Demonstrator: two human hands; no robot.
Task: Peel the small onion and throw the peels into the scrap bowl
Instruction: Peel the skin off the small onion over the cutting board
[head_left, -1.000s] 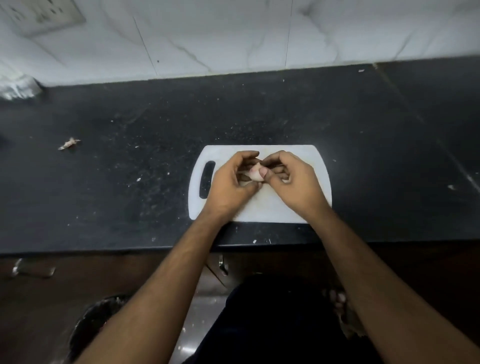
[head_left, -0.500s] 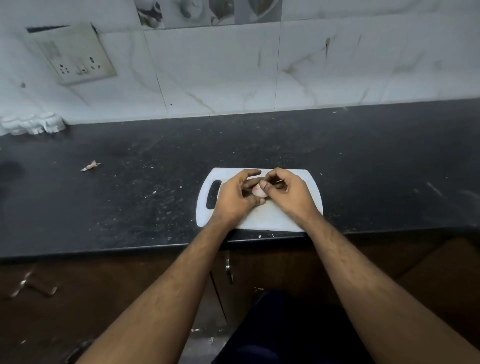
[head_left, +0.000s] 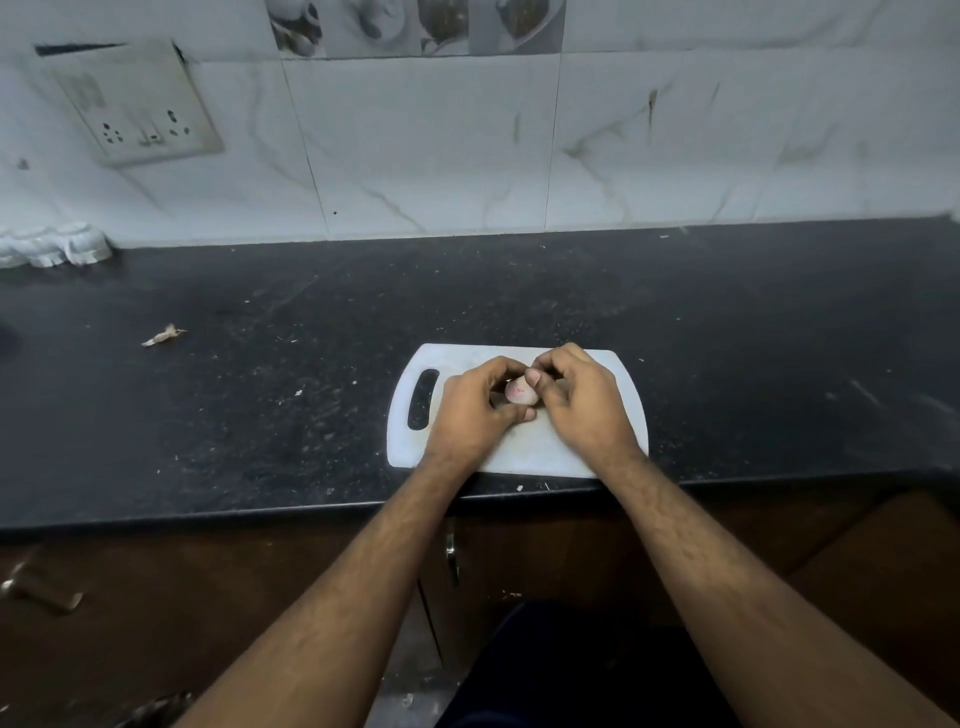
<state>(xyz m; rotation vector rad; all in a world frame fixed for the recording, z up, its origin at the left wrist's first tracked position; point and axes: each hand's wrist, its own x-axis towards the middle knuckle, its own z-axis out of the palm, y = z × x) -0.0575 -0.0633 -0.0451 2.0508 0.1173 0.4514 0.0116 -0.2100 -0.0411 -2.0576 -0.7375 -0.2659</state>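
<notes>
A small pale onion (head_left: 519, 394) with a pink patch sits between both hands, just above a white cutting board (head_left: 519, 452) near the counter's front edge. My left hand (head_left: 475, 413) curls round the onion from the left. My right hand (head_left: 576, 402) pinches it from the right, thumb tip on its top. Most of the onion is hidden by my fingers. No scrap bowl is in view.
The black counter (head_left: 260, 389) is speckled with crumbs, and one dry peel scrap (head_left: 163, 336) lies far left. A white ribbed object (head_left: 52, 249) sits at the back left under a wall socket (head_left: 140, 104). Brown cabinet fronts lie below the counter edge.
The head camera has tilted up, showing more wall and socket. Both hands stay on the onion over the board, and my right thumb has shifted onto its top.
</notes>
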